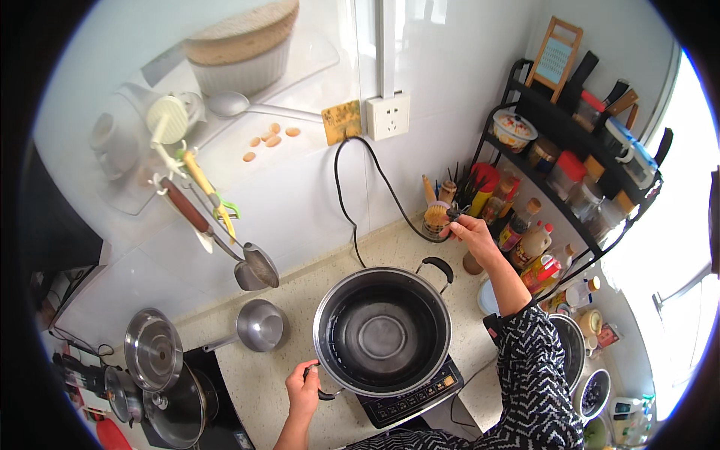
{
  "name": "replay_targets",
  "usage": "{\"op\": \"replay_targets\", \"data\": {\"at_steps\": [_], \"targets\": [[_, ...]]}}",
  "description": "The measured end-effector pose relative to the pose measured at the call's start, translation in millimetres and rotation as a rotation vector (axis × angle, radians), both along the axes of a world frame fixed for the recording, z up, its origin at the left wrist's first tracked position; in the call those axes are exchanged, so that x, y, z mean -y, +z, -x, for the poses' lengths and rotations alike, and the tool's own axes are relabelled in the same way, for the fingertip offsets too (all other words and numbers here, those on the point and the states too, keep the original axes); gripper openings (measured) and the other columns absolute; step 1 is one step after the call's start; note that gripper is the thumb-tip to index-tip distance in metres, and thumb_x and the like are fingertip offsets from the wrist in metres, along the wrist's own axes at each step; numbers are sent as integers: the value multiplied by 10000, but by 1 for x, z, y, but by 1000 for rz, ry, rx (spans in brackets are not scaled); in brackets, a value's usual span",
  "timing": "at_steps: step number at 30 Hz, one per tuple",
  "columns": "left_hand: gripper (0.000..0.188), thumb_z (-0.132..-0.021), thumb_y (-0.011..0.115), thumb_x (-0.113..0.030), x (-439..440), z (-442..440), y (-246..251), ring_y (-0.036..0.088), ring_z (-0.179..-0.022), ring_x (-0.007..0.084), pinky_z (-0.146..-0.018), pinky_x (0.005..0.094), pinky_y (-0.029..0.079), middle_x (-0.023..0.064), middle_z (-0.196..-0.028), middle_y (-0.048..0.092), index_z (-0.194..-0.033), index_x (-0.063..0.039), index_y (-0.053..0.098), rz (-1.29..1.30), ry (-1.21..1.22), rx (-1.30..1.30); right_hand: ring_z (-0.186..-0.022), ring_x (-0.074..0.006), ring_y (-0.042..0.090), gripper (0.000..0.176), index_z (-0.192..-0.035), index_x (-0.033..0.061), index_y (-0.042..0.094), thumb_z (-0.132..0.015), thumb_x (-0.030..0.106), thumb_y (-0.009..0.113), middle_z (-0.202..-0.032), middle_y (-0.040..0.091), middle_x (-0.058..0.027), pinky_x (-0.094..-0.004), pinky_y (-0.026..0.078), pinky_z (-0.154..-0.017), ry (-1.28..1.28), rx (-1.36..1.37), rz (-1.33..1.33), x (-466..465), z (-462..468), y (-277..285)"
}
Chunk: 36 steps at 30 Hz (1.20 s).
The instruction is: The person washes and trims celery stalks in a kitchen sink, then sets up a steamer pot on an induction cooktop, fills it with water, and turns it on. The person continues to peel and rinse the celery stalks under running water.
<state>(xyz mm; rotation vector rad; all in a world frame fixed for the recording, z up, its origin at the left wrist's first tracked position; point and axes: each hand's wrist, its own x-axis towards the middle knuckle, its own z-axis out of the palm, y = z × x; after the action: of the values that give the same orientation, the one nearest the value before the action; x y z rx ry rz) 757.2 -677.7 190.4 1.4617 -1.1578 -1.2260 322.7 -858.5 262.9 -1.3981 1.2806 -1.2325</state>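
Observation:
A wide steel pot (382, 336) with a dark inside stands on a black induction cooktop (409, 396) whose button panel faces me. Clear liquid seems to lie in the pot. My left hand (304, 392) grips the pot's near-left black handle (326, 395). The far-right handle (439, 269) is free. Above and right of the pot, my right hand (468, 232) holds a black power plug (453, 214) between thumb and fingers. Its black cord (338, 185) loops up the tiled wall and comes down behind the pot. The wall socket (389, 116) has nothing plugged into its front.
A steel saucepan (260, 325) sits left of the pot. Ladles (257, 267) hang from wall hooks. Farther left, a glass-lidded pan (175, 408) rests on a black stove. Several sauce bottles (531, 246) and a black spice rack (554, 157) crowd the right side, near my right arm.

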Motion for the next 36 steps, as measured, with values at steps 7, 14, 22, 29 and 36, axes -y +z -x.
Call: {"op": "replay_targets", "data": {"at_steps": [7,14,22,29,36], "targets": [[165,-885,527,-72,1,-3,-5,466,-507,63,-476,236,384,-14,-588,515,-985,16,625,21,3,-10,-692,-84,551,158,-948,-43,573,-906,101,525,-724,604,-34,-244,448,-670,-236,-26,281,-3,-21,67],[158,-867,547,-74,2,-4,-13,482,-490,73,-467,255,393,6,-563,529,-953,19,641,63,20,43,-594,-161,592,222,-968,-20,601,-832,155,612,-605,590,-87,-291,463,-583,-382,-351,257,28,-61,135],[170,-857,574,-95,2,-3,-10,479,-513,93,-486,270,393,27,-564,534,-963,15,650,59,37,91,-707,-367,604,203,-916,49,645,-820,225,607,-693,631,-158,-448,456,-642,-631,-864,403,121,-93,138],[186,-864,569,-113,1,-4,-9,490,-521,96,-500,272,405,40,-569,543,-982,8,645,62,18,123,-749,-383,606,213,-859,26,609,-843,235,572,-749,640,-179,-471,465,-668,-699,-829,397,151,-101,128],[170,-891,528,-68,1,-5,-8,467,-497,63,-469,233,383,-2,-571,520,-989,35,622,110,-26,171,-747,-386,607,237,-813,4,603,-846,235,569,-743,637,-195,-474,465,-670,-690,-781,418,149,-103,130]]}}
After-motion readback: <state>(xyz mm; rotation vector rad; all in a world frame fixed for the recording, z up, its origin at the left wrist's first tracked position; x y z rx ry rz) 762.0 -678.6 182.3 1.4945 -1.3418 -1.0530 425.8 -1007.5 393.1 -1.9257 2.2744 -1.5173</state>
